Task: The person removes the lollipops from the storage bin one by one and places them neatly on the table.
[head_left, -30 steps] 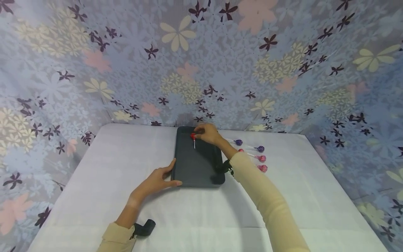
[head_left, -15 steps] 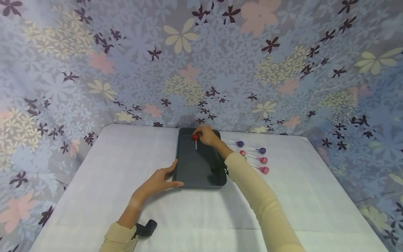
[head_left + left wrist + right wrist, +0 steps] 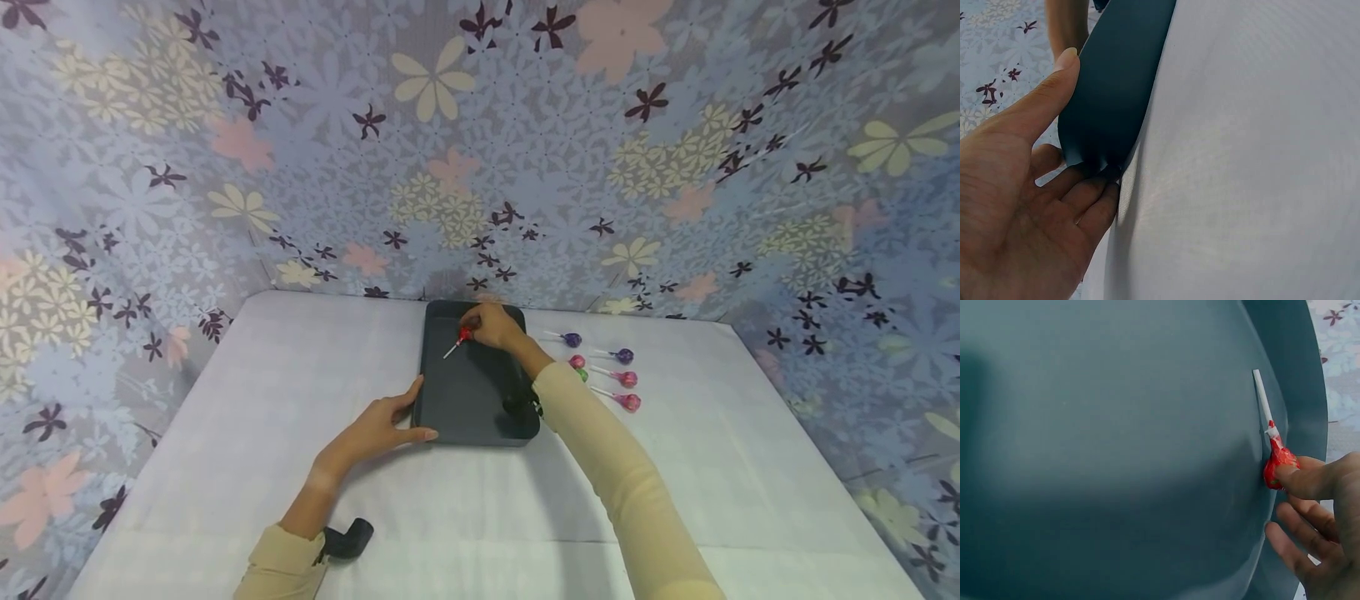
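In the head view a dark grey tray (image 3: 468, 400) lies on the white-covered table. My right hand (image 3: 491, 325) is over its far end and pinches the red wrapped head of a lollipop (image 3: 463, 335) between thumb and fingers. Seen from the right wrist, the lollipop (image 3: 1280, 465) is close over the tray floor by the end wall, its white stick pointing away from my hand (image 3: 1322, 512). My left hand (image 3: 378, 429) grips the tray's near left corner, thumb along the near side. The left wrist view has the fingers of that hand (image 3: 1041, 169) curled at the corner.
Right of the tray, several more lollipops lie on the cloth: two purple ones (image 3: 572, 340), pink ones (image 3: 628, 379) and a green one (image 3: 582, 375) partly behind the right sleeve (image 3: 600, 442). A floral curtain (image 3: 480, 150) stands behind the table's far edge.
The red lollipop has turned in my right fingers: its stick pointed straight toward me and now slants to the near left. My left hand stays at the tray corner.
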`<state>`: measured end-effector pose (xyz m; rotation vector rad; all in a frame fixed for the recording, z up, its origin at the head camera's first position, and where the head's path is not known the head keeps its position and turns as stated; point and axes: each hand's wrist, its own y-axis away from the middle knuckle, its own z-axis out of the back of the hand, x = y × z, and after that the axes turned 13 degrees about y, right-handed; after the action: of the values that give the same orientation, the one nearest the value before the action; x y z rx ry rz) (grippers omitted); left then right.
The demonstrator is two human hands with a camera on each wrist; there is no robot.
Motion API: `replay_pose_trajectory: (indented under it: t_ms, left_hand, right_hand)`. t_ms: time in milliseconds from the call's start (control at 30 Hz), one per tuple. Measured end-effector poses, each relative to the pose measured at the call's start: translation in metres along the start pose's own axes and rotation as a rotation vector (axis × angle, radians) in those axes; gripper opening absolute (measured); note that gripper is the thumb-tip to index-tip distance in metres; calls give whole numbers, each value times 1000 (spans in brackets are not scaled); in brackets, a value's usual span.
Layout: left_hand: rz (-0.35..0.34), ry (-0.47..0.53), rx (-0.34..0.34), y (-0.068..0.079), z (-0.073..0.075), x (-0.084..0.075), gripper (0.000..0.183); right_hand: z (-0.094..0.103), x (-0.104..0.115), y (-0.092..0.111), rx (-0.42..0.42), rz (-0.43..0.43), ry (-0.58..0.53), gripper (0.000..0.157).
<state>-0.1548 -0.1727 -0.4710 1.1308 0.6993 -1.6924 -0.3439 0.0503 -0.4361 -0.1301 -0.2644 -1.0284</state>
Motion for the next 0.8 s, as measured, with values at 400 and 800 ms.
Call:
replay_pose_trajectory:
  t_ms: [400,800]
  left_hand:
    - [-14,-14,5,-2,2,1,97]
    - [-5,-6,-2,-4,0,4,98]
  right_hand:
    - [0,-3,0,-9,-18,40,25]
    - [1,-1,6,26,-26,8,28]
